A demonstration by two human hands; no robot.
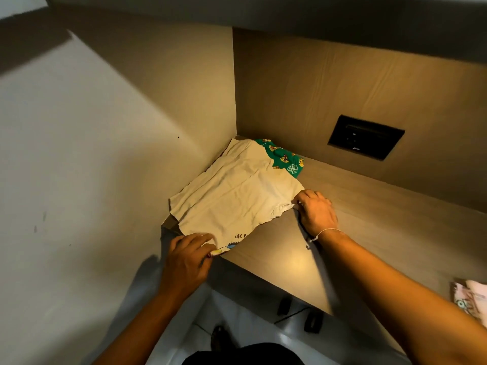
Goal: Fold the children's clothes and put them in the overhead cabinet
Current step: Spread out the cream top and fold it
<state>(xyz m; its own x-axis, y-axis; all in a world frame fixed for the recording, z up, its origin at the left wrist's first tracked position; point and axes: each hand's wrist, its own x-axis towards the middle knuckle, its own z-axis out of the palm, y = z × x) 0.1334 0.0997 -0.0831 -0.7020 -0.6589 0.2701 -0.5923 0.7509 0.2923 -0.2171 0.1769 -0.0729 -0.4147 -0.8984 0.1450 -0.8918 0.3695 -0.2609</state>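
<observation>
A cream children's shirt (234, 191) lies spread flat on the wooden counter (355, 214), in the corner against the left wall. Small black lettering and a coloured print show at its near edge. My left hand (188, 256) pinches the near corner of the shirt at the counter's front edge. My right hand (316, 212) grips the shirt's right corner, where the fabric bunches. A green garment with cartoon prints (283, 158) lies behind the shirt, partly covered by it.
A pink patterned garment (470, 299) lies on the counter at the far right edge. A black wall socket (366, 137) sits in the wooden back panel. The underside of an overhead cabinet (316, 14) runs along the top. Floor and dark objects show below the counter.
</observation>
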